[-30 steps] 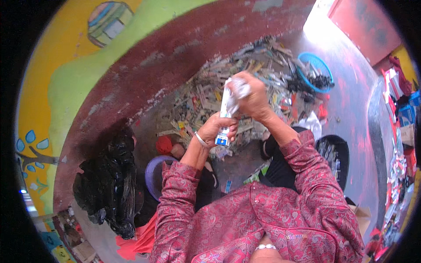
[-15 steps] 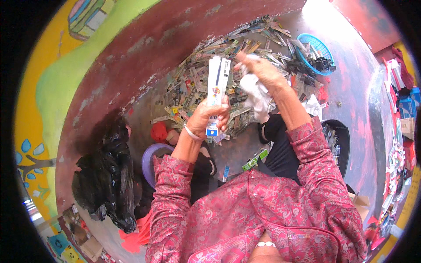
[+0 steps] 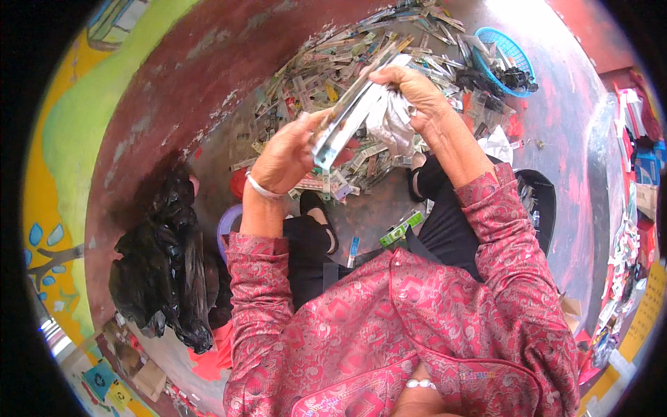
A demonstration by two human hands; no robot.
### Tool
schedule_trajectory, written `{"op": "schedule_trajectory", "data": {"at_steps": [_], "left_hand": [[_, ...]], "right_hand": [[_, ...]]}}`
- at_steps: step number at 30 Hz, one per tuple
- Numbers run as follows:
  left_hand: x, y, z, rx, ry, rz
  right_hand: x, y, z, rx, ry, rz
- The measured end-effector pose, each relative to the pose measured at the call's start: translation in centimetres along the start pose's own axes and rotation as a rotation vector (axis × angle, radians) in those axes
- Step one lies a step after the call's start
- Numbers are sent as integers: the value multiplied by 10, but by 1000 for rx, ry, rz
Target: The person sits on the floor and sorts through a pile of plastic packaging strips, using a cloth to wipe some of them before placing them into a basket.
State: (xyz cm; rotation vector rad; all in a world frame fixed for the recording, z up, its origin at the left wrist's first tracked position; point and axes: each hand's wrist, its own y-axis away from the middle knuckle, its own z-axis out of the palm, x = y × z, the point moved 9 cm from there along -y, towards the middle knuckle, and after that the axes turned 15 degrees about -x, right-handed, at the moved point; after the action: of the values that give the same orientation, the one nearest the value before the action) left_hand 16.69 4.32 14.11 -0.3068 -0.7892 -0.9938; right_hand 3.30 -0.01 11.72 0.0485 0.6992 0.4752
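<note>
A long, slim, flat pen-type packet [image 3: 332, 146] is tilted in front of me, its edge toward the view and its top leaning right. My left hand [image 3: 286, 154] supports the lower end, fingers partly hidden behind it. Near the upper end, my right hand [image 3: 420, 97] is closed with thumb and fingers on the packet and on a crumpled white cloth [image 3: 390, 128]. The cloth hangs below the right hand against the packet. Beneath both hands spreads a heap of similar slim packets [image 3: 299, 94] on the floor.
A blue plastic basket [image 3: 531, 69] with black and clear scraps stands far right. Black plastic bags [image 3: 163, 267] slump at left beside a purple basin [image 3: 226, 226]. A green box [image 3: 401, 231] lies between my legs, near a small blue strip [image 3: 354, 250]. A dark container [image 3: 545, 215] stands right.
The packet has turned from upright and face-on to tilted and edge-on. My right hand has brought the white cloth onto it; my left hand has moved left and slightly up.
</note>
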Motion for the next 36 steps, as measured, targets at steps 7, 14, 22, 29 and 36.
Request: {"op": "schedule_trajectory", "data": {"at_steps": [7, 14, 22, 29, 36], "left_hand": [[16, -8, -11, 145, -261, 290], [32, -23, 19, -28, -348, 561], [30, -15, -20, 166, 127, 552], [41, 19, -71, 520, 147, 590], [18, 2, -50, 449, -99, 287]], "right_hand": [[-12, -8, 19, -153, -352, -152], [25, -10, 41, -187, -406, -128], [59, -1, 47, -3, -227, -53], [71, 19, 3, 138, 200, 236], [-43, 23, 49, 59, 233, -494]]}}
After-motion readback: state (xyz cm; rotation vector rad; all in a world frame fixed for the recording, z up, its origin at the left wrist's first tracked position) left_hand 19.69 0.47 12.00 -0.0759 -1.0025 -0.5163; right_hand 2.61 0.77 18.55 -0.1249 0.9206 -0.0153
